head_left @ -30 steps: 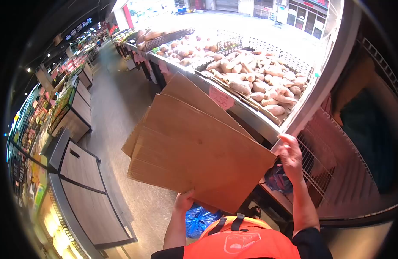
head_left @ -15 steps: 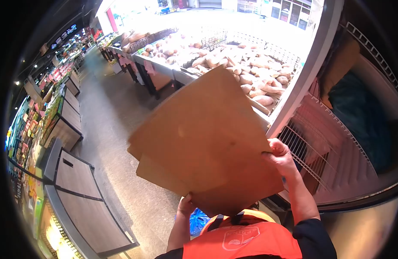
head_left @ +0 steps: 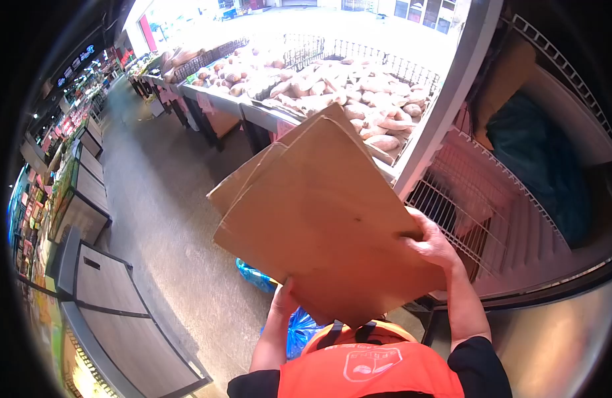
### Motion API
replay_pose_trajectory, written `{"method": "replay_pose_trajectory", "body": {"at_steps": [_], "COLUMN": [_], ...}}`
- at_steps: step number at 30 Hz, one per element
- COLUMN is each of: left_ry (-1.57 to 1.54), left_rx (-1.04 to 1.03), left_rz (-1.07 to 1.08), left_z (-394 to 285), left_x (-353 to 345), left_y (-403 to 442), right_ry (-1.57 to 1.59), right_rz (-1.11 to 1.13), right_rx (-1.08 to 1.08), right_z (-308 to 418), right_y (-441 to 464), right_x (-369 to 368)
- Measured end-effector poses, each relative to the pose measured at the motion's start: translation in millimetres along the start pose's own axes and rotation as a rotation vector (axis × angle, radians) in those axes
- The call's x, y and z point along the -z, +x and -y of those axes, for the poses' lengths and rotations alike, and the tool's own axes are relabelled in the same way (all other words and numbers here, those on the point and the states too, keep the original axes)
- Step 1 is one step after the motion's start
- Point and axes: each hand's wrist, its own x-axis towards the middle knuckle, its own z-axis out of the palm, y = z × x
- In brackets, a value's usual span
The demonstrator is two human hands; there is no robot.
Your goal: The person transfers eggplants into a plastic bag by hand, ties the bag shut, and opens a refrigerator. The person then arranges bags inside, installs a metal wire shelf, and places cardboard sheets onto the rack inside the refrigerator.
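Several flat brown cardboard sheets are stacked together, held tilted in front of my body. My left hand grips their lower left edge, its thumb on the near face and the other fingers hidden behind. At the right edge, my right hand is closed on the same sheets, thumb in front. The stack's edges fan apart slightly at the upper left. Below the cardboard, shiny blue plastic shows near my orange apron.
Bins of sweet potatoes stand ahead on a counter. To the right is an open cabinet with a wire rack and a dark green bag. Wood-panelled display stands line the left side of the aisle floor.
The cardboard has tilted, and its sheets now fan apart at the upper left. More blue plastic shows beneath it. The view has shifted slightly to the right; both hands keep their grip.
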Motion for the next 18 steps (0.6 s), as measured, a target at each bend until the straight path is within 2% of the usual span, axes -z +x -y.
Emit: {"method": "replay_pose_trajectory", "body": {"at_steps": [2,3,6,8,11,13,17,18], "left_ry": [-0.037,-0.055,-0.089,-0.114,-0.121,-0.102,0.024,-0.038], "left_rx": [-0.022,-0.033,-0.089,-0.088,-0.064,-0.031,-0.005,-0.049], "left_rz": [-0.01,-0.017,-0.035,0.009,-0.006,-0.027,-0.108,-0.161], "left_z": [2,2,7,19,23,24,29,21], "left_x": [0,-1,-10,14,21,17,32,10], "left_y": [-6,-8,-18,-22,-34,-36,-38,-39], "right_ry": [-0.025,0.036,0.125,0.263,0.229,0.176,0.167,0.008], "right_rz": [0.061,0.123,0.214,0.232,0.337,0.293,-0.007,-0.108], "right_rx": [0.037,-0.051,-0.074,-0.066,-0.134,-0.172,-0.134,-0.14], "right_z": [4,1,-7,-8,-11,-12,1,6], "right_y": [5,6,6,7,0,-11,-52,-67], "right_x": [-7,-7,-10,-15,-12,-7,32,46]}}
